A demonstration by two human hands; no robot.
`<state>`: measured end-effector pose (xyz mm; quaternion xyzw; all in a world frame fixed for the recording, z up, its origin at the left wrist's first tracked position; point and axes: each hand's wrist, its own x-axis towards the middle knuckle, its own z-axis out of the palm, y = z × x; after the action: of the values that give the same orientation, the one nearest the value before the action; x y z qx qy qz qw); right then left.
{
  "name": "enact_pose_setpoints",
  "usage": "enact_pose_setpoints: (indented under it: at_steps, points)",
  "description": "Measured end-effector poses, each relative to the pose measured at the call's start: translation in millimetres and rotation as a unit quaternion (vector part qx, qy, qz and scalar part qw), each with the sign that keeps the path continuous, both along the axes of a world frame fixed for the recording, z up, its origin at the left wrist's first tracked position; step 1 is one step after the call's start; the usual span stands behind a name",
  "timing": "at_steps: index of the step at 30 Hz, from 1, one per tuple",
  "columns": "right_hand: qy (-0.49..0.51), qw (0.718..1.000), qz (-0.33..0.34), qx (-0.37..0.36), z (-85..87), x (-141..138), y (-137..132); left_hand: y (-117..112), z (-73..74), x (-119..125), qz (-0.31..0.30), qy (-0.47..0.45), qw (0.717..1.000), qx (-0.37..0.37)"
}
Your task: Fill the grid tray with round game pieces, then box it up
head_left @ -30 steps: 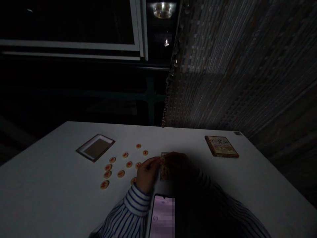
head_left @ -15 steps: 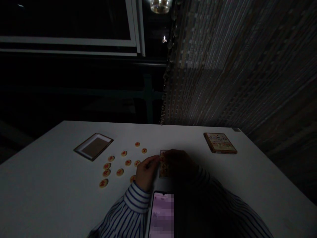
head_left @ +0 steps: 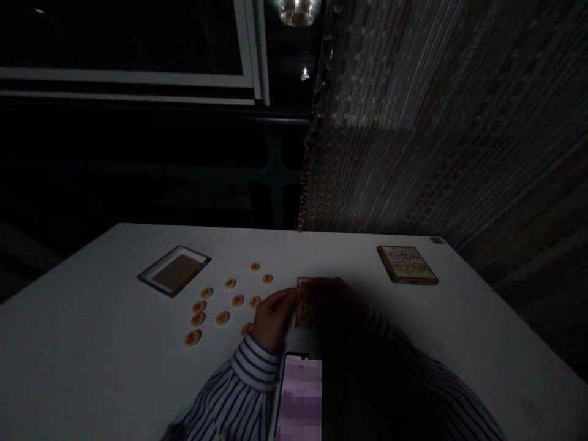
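A small box (head_left: 303, 320) with round Chinese chess pieces in it lies in front of me, its right part hidden by shadow and a hand. My left hand (head_left: 272, 317) is closed, thumb and forefinger pinched at the box's left edge. Over the box's right side bends my right hand (head_left: 337, 300), dark in shadow, fingers curled down onto the pieces; what they hold is hidden. Left of my left hand, several loose chess pieces with red characters, such as one piece (head_left: 223, 318) and another (head_left: 193, 337), are scattered on the white table (head_left: 114, 367).
An open, shallow box lid or tray (head_left: 158, 267) lies at the back left. At the back right is a closed box (head_left: 408, 265) with printed characters. A lit phone (head_left: 296, 398) lies close to me between my forearms. Beyond the table hangs a string curtain (head_left: 376, 153).
Almost nothing differs. My right hand shifts very slightly over the box, showing a little more of the pieces. My left hand stays at the box's edge.
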<state>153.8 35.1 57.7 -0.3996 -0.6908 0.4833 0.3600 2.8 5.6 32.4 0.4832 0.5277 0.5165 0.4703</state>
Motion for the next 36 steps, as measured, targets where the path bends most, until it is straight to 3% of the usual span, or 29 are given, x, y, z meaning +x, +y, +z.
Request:
enact_pose_setpoints:
  at_steps: [13,26,36]
  points:
    - [0.037,0.997,-0.015,-0.061,0.1,-3.4,-1.5,-1.0,3.6,1.0,-0.007,-0.008,1.0,-0.017]
    - [0.018,0.999,-0.043,-0.016,-7.7,-1.6,1.7,-1.0,3.9,-0.4,-0.002,-0.016,1.0,-0.024]
    - [0.053,0.997,-0.029,-0.049,-8.7,-2.2,1.4,-0.2,2.4,0.0,0.0,-0.053,0.998,-0.025]
